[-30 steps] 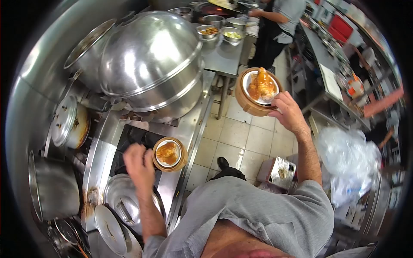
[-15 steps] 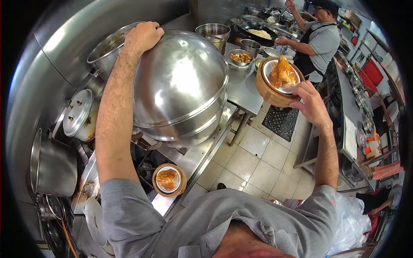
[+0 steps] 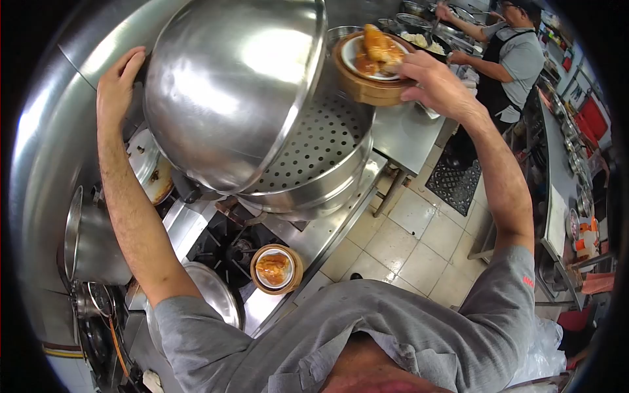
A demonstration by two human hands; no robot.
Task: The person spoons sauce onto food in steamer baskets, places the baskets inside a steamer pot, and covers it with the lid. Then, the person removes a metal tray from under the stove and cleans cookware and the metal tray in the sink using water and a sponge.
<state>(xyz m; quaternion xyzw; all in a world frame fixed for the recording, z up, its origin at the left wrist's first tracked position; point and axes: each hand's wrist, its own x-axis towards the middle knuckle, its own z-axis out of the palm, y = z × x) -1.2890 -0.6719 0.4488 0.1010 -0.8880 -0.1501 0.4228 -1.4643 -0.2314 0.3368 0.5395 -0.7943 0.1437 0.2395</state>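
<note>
My left hand (image 3: 120, 88) is closed at the far side of a big domed metal lid (image 3: 226, 85), its grip partly hidden. The lid is tilted up to the left off a large steamer pot (image 3: 314, 196), baring a perforated metal tray (image 3: 318, 134). My right hand (image 3: 436, 84) grips the rim of a round bamboo steamer basket (image 3: 370, 92), fingers over the edge and thumb at the side. Inside it is a white bowl of orange-glazed food (image 3: 379, 56). The basket is held above the pot's right rim.
A second bamboo basket (image 3: 297, 272) with similar food stands on the stove's front ledge, beside a burner (image 3: 239, 249). Deep pots (image 3: 98, 239) stand at left. A co-worker (image 3: 517, 65) stirs a wok at the back right. A dark mat (image 3: 454, 177) lies on the tiled floor.
The lid has been lifted and tipped left, exposing the perforated tray. My left hand has moved left and down; my right hand has brought the basket left and up over the pot's rim.
</note>
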